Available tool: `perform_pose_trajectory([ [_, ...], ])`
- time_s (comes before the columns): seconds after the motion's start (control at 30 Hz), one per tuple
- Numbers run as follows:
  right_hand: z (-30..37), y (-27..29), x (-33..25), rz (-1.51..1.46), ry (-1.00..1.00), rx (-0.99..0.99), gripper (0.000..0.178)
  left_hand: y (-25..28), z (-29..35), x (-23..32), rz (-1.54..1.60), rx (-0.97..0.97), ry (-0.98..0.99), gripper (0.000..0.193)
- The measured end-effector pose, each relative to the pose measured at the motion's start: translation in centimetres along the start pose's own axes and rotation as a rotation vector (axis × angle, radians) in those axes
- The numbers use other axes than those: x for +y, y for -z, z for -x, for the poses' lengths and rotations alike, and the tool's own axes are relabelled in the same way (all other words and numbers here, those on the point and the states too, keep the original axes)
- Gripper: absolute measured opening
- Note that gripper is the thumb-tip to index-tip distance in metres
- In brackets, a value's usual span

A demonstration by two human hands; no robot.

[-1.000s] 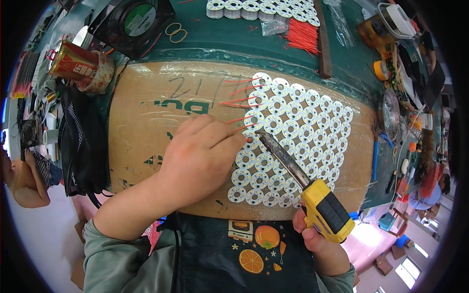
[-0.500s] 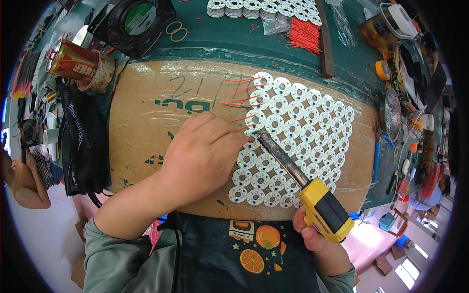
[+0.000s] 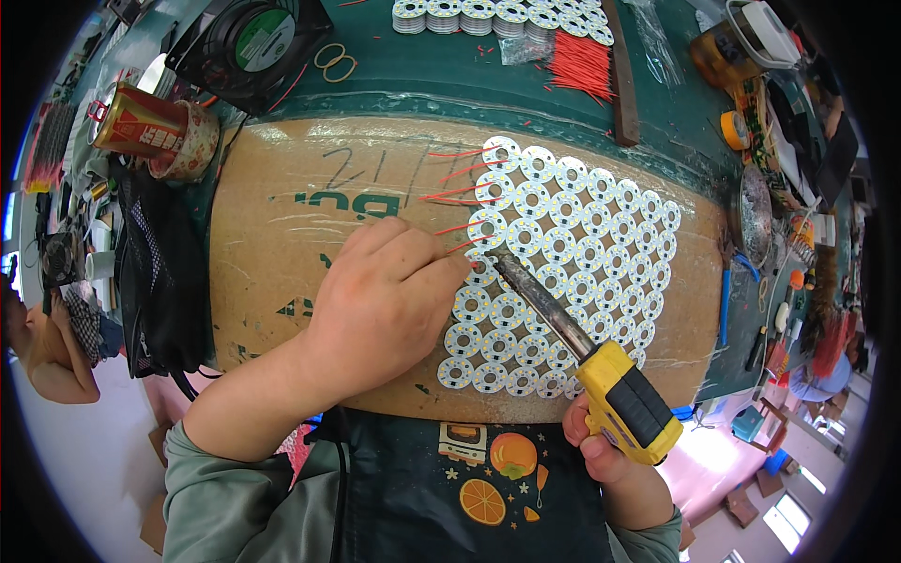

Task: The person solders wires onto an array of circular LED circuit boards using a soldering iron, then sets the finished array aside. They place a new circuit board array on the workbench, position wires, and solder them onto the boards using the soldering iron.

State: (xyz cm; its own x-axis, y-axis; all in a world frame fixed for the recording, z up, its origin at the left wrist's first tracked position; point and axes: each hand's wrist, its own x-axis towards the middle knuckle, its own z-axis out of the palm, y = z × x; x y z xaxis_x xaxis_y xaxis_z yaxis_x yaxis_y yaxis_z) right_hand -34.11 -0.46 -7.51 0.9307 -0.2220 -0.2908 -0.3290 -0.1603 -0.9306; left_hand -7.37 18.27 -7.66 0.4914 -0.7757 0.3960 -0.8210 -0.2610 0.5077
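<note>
Head view, single frame.

Right hand (image 3: pixel 608 452), at 5 o'clock of the picture, is wrapped closed around the yellow-and-black handle of a soldering iron (image 3: pixel 587 347). The shaft runs from the handle toward 11 o'clock; its tip sits at the left edge of the LED disc array (image 3: pixel 563 249), about at the frame's centre.

Left hand (image 3: pixel 385 305) lies knuckles-up on the cardboard sheet (image 3: pixel 282 235), fingers curled and pressed together, fingertips (image 3: pixel 458 267) at the array's left edge, just beside the iron's tip. It appears to pinch a red wire there, but the grip itself is hidden under the fingers; cannot tell for sure.

The array: white round LED boards laid edge to edge in a diamond-like patch on the right half of the cardboard. Several red wire leads (image 3: pixel 450 183) stick out from the discs on its upper left edge, pointing toward 9 o'clock.

Surroundings:
- Bundle of cut red wires (image 3: pixel 582 66) on the green mat (image 3: pixel 450 84) at 1 o'clock of the array.
- Rows of further white discs (image 3: pixel 497 17) at 12 o'clock, top edge.
- Black cooling fan (image 3: pixel 253 47) at 11 o'clock; two rubber bands (image 3: pixel 335 62) just beside it.
- Red can (image 3: pixel 141 122) lying inside a tape roll (image 3: pixel 192 141) at 10 o'clock.
- Black mesh bag (image 3: pixel 155 272) at 9 o'clock, off the cardboard's left edge.
- Dark apron with fruit print (image 3: pixel 488 479) at 6 o'clock.
</note>
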Motion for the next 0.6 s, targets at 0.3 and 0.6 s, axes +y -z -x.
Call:
perform_pose_trajectory([
  [0.3, 0.12, 0.03, 0.40, 0.028, 0.030, -0.013, 0.019, -0.07, 0.09, 0.12, -0.003, 0.013, -0.008, 0.023],
  [0.6, -0.19, 0.07, -0.01, 0.029, 0.032, -0.020, 0.018, -0.03, 0.08, 0.05, -0.044, -0.026, -0.038, 0.022],
])
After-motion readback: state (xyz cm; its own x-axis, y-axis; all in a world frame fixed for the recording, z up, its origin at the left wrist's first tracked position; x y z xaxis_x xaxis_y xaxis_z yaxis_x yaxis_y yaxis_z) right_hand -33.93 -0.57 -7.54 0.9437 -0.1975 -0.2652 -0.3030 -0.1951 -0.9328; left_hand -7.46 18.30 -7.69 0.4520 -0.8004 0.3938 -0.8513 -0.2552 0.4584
